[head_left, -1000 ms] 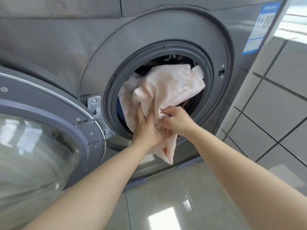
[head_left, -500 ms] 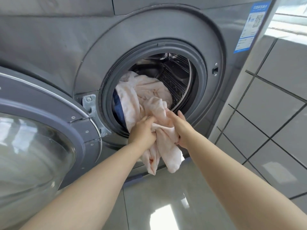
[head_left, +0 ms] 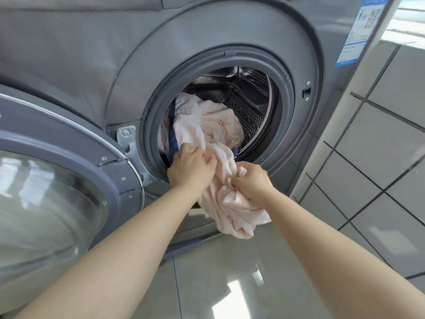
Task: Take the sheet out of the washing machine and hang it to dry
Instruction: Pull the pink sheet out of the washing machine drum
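While the door's swung wide open, here's how it all sits:

Washing machine [head_left: 69,54]: grey front-loader, round opening facing me, metal drum [head_left: 250,111] with little holes visible at the back.

Door [head_left: 57,180]: hanging open off to the left on its hinge, big glass bubble in the middle.

Sheet [head_left: 213,127]: pale pink, all bunched up. Part of it sits inside the drum, the rest spills out over the bottom lip of the opening and hangs down in front of the machine, above the floor.

Left hand [head_left: 190,166]: at the lower left rim of the opening, fingers curled into the sheet, gripping a fold.

Right hand [head_left: 250,180]: a bit lower and just outside the opening, fingers closed around a wad of the hanging part.

Blue fabric [head_left: 172,134]: dark strip showing on the left side of the pile; can't tell if it's part of the sheet or something else.

Sticker [head_left: 358,31]: blue and white label, top right corner of the machine.

Floor [head_left: 230,284]: shiny grey tiles.

Wall [head_left: 379,146]: grey tiles, right beside the machine.
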